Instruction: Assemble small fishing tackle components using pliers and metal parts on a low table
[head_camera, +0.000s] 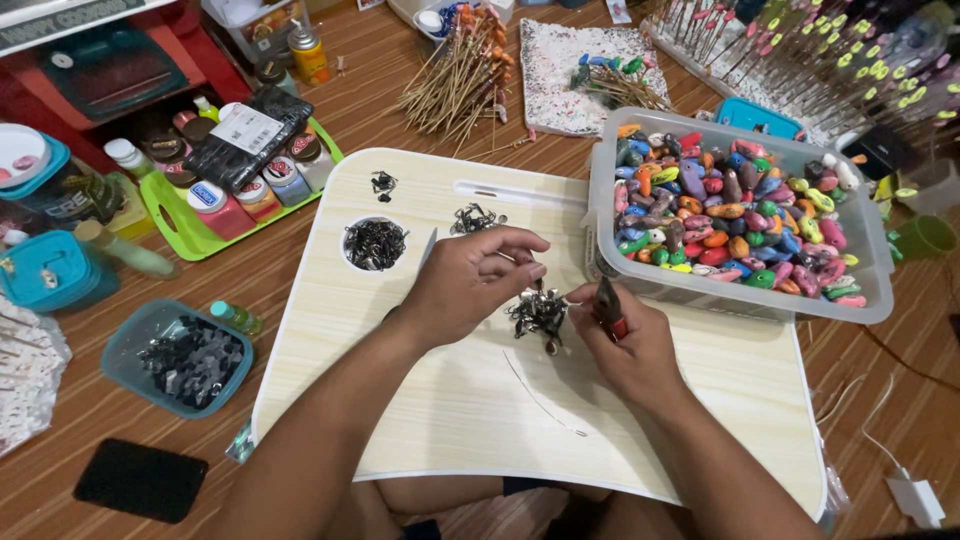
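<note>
Hooks are what I am handling, small dark metal ones; my left hand (470, 275) has its grip pinched nearly shut, thumb and forefinger closed on one hook above the loose heap of hooks (538, 312) lying mid-tabletop; my right hand (630, 340) is curled tight around red-handled pliers (607, 303), nose pointing at that heap, just beside my left fingertips; whether the pliers' nose bites anything I cannot tell. Tangling looks the likeliest trouble; lifting one hook could drag its neighbours and scatter them across the pale wooden tabletop (450, 400). Points could prick a fingertip if my pinch slips; pliers so near my fingers could nip skin. A thin wire (540, 395) curves on the near side of the heap, easy to snag with a wrist. The clear tub of painted lure bodies (735, 215) stands just right of my hand; an elbow nudge might shove it. The round recess filled with hooks (375, 243) sits to the far left.
</note>
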